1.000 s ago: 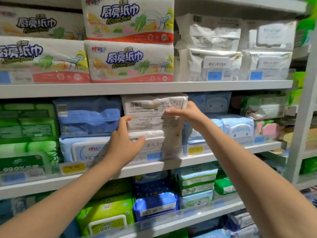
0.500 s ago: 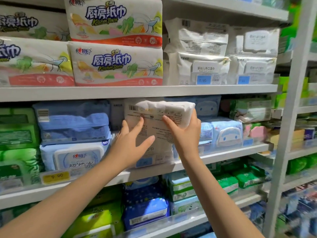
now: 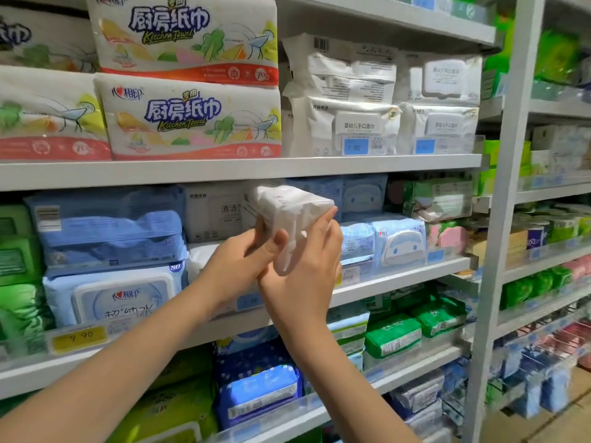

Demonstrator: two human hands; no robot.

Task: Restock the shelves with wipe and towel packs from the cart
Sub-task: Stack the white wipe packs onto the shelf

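While both hands clamp the white wipe pack [image 3: 287, 209], the left hand [image 3: 238, 263] pinching its lower edge and the right hand [image 3: 303, 276] wrapped round its side, it hangs tilted just in front of the middle shelf [image 3: 399, 281]. The film looks slack and could slip. Pushed in crooked, it may topple the standing white pack [image 3: 212, 215] at its nine o'clock or shove the blue packs [image 3: 399, 241] at three o'clock.
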